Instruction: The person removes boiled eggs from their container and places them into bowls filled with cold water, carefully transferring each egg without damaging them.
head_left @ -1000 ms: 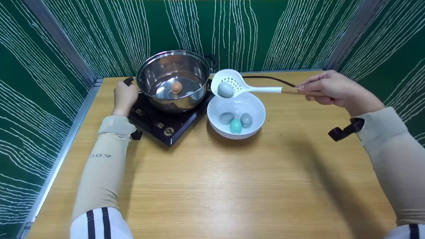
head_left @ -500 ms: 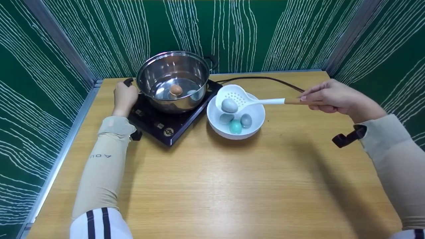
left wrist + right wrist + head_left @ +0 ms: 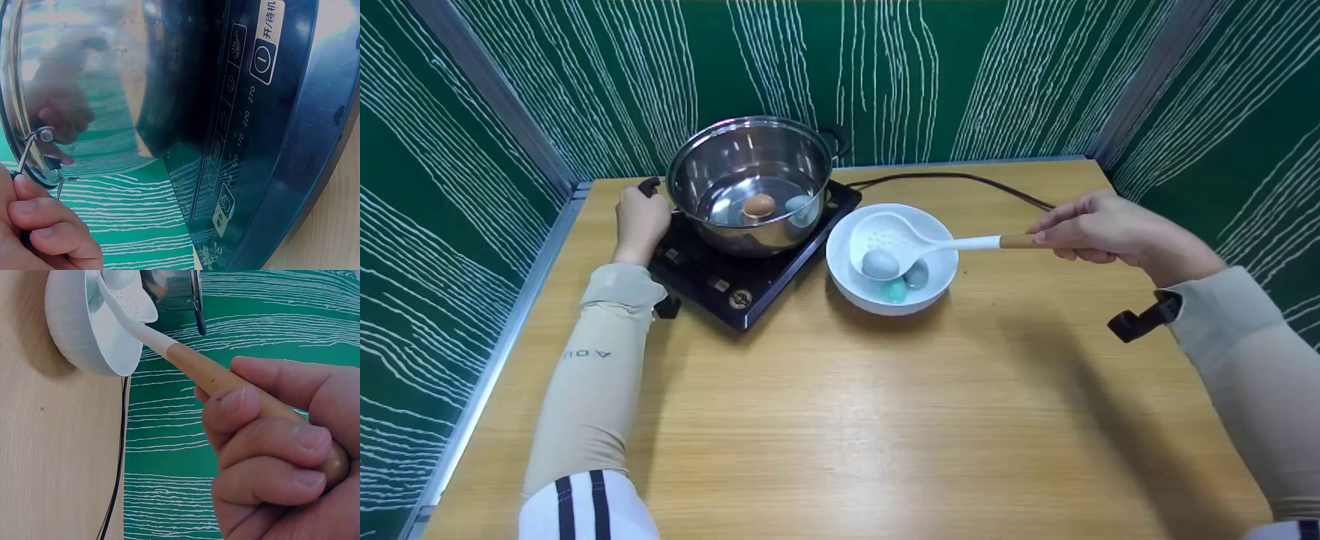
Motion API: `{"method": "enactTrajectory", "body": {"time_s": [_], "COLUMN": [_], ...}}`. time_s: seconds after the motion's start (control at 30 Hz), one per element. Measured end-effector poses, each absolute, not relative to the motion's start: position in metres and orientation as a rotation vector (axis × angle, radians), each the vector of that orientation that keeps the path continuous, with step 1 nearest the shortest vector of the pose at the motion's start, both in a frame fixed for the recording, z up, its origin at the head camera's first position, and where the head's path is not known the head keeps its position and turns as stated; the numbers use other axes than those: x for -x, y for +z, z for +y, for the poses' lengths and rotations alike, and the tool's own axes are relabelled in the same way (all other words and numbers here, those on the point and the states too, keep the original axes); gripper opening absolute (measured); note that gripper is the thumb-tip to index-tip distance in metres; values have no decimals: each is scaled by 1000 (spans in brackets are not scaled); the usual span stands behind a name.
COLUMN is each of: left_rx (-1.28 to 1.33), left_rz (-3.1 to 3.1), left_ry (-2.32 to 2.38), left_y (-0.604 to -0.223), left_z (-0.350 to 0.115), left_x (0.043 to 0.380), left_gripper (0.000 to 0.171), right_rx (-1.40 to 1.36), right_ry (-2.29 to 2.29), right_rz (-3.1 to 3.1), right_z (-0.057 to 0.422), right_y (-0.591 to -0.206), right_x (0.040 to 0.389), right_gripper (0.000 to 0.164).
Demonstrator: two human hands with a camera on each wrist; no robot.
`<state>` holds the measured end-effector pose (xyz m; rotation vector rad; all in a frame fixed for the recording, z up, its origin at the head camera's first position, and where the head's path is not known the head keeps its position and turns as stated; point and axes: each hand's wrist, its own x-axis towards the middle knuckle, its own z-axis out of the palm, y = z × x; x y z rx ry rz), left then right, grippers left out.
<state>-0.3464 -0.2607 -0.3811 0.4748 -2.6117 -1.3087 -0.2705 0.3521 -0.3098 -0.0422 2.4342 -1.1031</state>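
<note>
My right hand (image 3: 1099,229) grips the wooden handle of a white slotted spoon (image 3: 960,244), fingers curled round it in the right wrist view. The spoon's bowl is down inside a white bowl (image 3: 841,274) and carries a grey-blue egg (image 3: 880,265). Beside it in the bowl lie a green egg (image 3: 895,291) and another grey egg (image 3: 916,274); a further one is hidden under the spoon. My left hand (image 3: 642,225) holds the black side handle of a steel pot (image 3: 750,232). Inside the pot are a brown egg (image 3: 759,206) and a pale blue egg (image 3: 798,203).
The pot stands on a black induction cooker (image 3: 720,289), whose touch controls show in the left wrist view. A dark cable (image 3: 960,175) runs along the back of the wooden table (image 3: 885,420). Green panels (image 3: 885,75) with white lines close off the back and sides.
My right hand has lowered the slotted spoon with its egg from above the white bowl's rim down into the bowl. The left hand has stayed on the pot handle.
</note>
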Motion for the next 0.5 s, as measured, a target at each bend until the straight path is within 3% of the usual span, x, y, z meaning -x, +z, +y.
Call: {"method": "enactTrajectory", "body": {"time_s": [0.07, 0.13, 0.2, 0.37, 0.5], "left_rx": [-461, -456, -458, -470, -475], "left_rz": [-2615, -2614, -2609, -2602, -2612], "left_ry": [-1290, -1291, -1295, -1311, -1333], "left_y": [-381, -381, -381, -380, -380], "left_z": [-260, -259, -259, -259, -260], "left_x": [346, 345, 345, 346, 346], "left_gripper": [50, 54, 51, 25, 20], "right_rx": [51, 58, 61, 54, 53], "right_ry": [-1080, -1064, -1053, -1041, -1034], "right_rz": [2453, 2467, 2476, 2479, 2478], "right_z": [351, 350, 350, 347, 345], "right_y": [-310, -311, -311, -309, -308], "right_x": [270, 270, 270, 269, 268], "right_gripper": [36, 38, 39, 41, 41]}}
